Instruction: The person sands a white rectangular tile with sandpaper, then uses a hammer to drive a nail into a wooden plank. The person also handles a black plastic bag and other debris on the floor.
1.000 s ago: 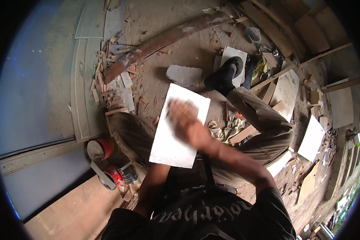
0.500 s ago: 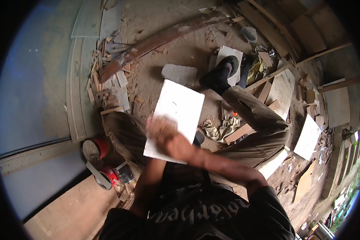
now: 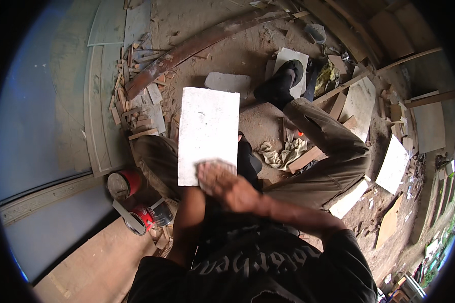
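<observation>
Board (image 3: 208,131), white — blurred right hand (image 3: 226,186) over its near edge, left hand (image 3: 239,137) mostly hidden behind — both grips unclear.

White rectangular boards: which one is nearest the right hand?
The bright white rectangular board before the torso, its lower edge partly beneath the right hand; the other white boards lie away from it.
</observation>
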A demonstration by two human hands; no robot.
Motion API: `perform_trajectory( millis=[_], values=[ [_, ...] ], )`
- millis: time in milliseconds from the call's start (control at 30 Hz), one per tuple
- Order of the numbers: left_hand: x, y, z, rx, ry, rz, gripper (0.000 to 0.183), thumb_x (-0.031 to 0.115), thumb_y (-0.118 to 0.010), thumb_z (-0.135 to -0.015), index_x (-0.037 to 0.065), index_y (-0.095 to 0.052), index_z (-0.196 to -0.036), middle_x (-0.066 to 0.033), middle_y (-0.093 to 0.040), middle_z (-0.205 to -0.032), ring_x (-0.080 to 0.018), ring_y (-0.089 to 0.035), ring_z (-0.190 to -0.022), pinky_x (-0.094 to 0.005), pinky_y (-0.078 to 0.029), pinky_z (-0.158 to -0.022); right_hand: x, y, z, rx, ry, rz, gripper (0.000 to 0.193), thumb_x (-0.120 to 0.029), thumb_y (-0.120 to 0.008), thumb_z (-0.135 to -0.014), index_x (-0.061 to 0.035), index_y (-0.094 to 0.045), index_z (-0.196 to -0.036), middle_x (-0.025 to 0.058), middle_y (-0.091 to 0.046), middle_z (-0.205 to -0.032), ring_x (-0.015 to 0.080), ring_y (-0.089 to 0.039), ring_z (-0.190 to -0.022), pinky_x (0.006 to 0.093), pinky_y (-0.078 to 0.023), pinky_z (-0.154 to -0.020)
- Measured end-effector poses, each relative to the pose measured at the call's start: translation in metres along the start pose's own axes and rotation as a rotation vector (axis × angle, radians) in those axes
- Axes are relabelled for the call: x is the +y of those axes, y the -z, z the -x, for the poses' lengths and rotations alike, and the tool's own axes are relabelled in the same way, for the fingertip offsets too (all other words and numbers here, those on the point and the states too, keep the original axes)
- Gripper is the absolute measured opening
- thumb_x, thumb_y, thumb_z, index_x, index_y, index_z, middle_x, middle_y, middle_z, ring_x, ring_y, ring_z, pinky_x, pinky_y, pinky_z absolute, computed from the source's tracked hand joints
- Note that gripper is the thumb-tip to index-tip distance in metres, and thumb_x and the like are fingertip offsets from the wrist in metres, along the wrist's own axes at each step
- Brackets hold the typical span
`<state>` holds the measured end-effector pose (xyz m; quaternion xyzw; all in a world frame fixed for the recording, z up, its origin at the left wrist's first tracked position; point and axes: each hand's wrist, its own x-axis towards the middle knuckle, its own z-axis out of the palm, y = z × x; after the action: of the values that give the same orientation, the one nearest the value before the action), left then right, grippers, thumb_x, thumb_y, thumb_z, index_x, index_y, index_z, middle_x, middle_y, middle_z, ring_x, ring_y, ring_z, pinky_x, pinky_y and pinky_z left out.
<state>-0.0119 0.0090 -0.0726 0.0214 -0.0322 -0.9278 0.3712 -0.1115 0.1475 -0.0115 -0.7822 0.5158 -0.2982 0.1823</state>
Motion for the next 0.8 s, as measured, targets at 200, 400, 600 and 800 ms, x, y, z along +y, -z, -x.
perform_trajectory(
  millis=[200,400,600,800],
  values=[
    [-0.001,0.009,0.009,0.035,-0.035,-0.006,0.070,0.049,-0.046,-0.092,0.002,-0.036,-0.142,-0.0173,-0.043,-0.138,-0.0284,-0.042,-0.126,-0.0420,-0.029,-0.110,0.074,0.029,-0.048,0.407,-0.180,0.146,0.040,-0.008,-0.046,-0.094,0.0092,-0.048,-0.129,0.0247,-0.052,-0.135,0.0312,-0.046,-0.132,0.0424,-0.038,-0.112],
    [-0.003,0.005,0.002,0.039,-0.008,-0.012,0.069,0.049,-0.046,-0.092,0.002,-0.037,-0.142,-0.0170,-0.044,-0.137,-0.0282,-0.042,-0.126,-0.0418,-0.030,-0.110,0.023,0.010,-0.003,0.160,-0.147,-0.062,0.056,-0.007,-0.050,-0.086,0.0119,-0.039,-0.138,0.0279,-0.035,-0.148,0.0401,-0.032,-0.140,0.0463,-0.023,-0.119],
    [-0.011,0.009,-0.001,0.025,0.022,-0.026,0.068,0.049,-0.046,-0.092,0.002,-0.038,-0.141,-0.0166,-0.045,-0.136,-0.0280,-0.043,-0.125,-0.0417,-0.030,-0.109,0.050,0.019,-0.016,0.342,-0.140,0.010,0.048,0.000,-0.053,-0.085,0.0146,-0.044,-0.130,0.0354,-0.044,-0.136,0.0485,-0.043,-0.129,0.0459,-0.034,-0.112],
    [-0.026,0.005,0.007,0.055,0.032,-0.035,0.068,0.049,-0.045,-0.092,0.002,-0.039,-0.140,-0.0163,-0.046,-0.135,-0.0278,-0.044,-0.124,-0.0415,-0.031,-0.109,0.059,0.035,-0.041,0.374,-0.271,0.016,0.042,-0.008,-0.048,-0.094,0.0126,-0.047,-0.131,0.0338,-0.042,-0.140,0.0441,-0.036,-0.136,0.0450,-0.028,-0.116]
  ],
)
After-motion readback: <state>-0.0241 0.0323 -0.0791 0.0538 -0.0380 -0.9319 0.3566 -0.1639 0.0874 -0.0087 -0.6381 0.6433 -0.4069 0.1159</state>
